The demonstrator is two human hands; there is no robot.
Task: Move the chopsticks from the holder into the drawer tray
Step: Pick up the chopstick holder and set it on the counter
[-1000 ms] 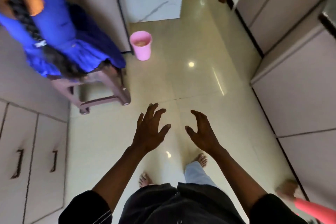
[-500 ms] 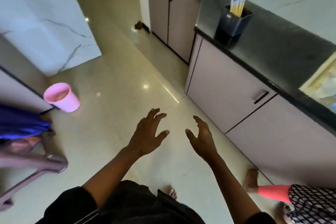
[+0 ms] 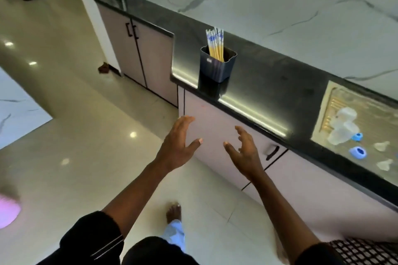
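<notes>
Yellow chopsticks (image 3: 215,44) with blue-and-white tops stand upright in a dark blue holder (image 3: 217,69) at the near edge of the black counter (image 3: 269,75), beyond both hands. Left hand (image 3: 177,146) and right hand (image 3: 245,153) are raised side by side in front of the pale cabinet front (image 3: 212,127) below the holder, apart from each other, fingers spread and slightly bent, holding nothing. A dark handle (image 3: 272,153) sits just right of the right hand; a sink (image 3: 329,97) lies further right in the counter.
</notes>
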